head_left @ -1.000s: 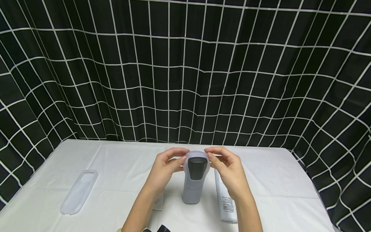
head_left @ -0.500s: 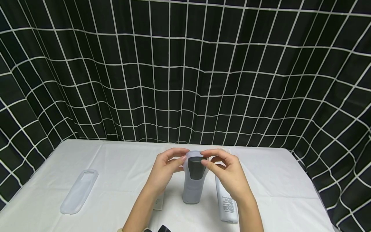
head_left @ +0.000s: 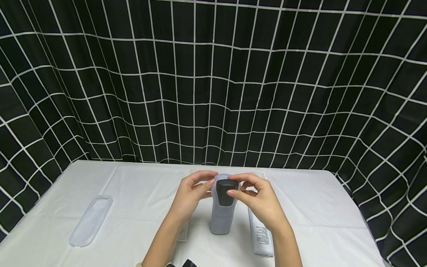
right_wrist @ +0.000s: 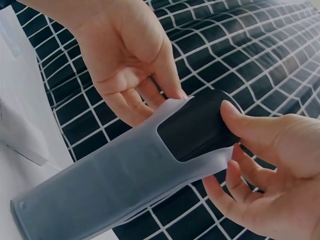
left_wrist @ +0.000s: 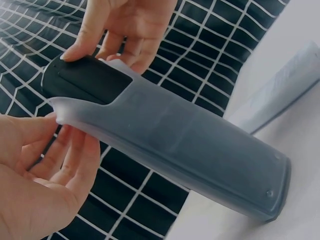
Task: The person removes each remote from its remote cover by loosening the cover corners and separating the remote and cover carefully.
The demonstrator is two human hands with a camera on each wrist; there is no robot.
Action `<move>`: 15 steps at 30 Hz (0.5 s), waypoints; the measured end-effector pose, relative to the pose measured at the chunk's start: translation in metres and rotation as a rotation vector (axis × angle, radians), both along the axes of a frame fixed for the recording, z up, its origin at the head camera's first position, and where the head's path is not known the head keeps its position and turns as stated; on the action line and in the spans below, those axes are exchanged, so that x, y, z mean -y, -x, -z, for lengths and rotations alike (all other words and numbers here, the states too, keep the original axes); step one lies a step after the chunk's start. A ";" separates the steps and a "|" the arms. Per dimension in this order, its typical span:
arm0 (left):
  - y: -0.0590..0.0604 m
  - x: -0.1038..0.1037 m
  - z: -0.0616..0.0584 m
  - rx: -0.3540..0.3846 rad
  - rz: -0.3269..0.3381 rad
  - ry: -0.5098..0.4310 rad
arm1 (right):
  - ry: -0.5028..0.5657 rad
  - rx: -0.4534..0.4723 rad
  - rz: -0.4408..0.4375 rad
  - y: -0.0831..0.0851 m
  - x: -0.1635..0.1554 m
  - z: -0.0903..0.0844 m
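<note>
A black remote control (head_left: pixel 225 196) sits inside a translucent silicone sleeve (head_left: pixel 221 221), standing upright with its lower end on the table. Its dark top shows through the sleeve's opening. My left hand (head_left: pixel 188 196) pinches the sleeve's upper left edge. At the upper right, my right hand (head_left: pixel 261 200) has its thumb on the face of the remote control, with the index finger at the top. In the right wrist view that thumb presses the black end (right_wrist: pixel 197 125), while other fingers lie against the flared sleeve rim (right_wrist: pixel 212 162). The sleeve hides the remote control's lower part.
Another translucent sleeve (head_left: pixel 91 221) lies flat at the left of the white table (head_left: pixel 133 207). A pale, label-printed object (head_left: pixel 261 237) lies partly behind my right forearm. A small white box (head_left: pixel 182 234) shows beside my left forearm. A black gridded curtain (head_left: pixel 213 92) surrounds the table.
My right hand has shifted left from the sleeve's right edge onto the top of the remote control. The black end stands very slightly higher. My left hand has stayed put.
</note>
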State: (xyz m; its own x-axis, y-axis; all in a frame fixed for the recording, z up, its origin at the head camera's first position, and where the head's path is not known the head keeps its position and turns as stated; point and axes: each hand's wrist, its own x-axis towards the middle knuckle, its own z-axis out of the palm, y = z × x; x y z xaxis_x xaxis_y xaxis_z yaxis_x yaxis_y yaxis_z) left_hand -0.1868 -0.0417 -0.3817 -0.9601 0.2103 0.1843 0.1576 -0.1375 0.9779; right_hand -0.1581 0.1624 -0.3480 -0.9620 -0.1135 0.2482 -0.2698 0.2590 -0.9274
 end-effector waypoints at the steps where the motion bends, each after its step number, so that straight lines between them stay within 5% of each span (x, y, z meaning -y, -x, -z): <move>1: 0.000 0.000 0.000 0.001 0.001 -0.002 | 0.000 -0.002 0.006 0.000 0.000 0.000; 15: 0.002 -0.006 0.004 -0.005 -0.011 0.001 | 0.038 -0.023 0.111 0.003 0.004 0.004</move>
State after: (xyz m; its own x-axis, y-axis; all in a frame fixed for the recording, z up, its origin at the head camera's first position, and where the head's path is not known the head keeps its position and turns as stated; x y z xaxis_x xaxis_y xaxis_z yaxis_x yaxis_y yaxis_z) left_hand -0.1885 -0.0361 -0.3857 -0.9615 0.1997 0.1887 0.1639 -0.1345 0.9773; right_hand -0.1614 0.1580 -0.3517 -0.9622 0.0031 0.2723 -0.2627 0.2528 -0.9312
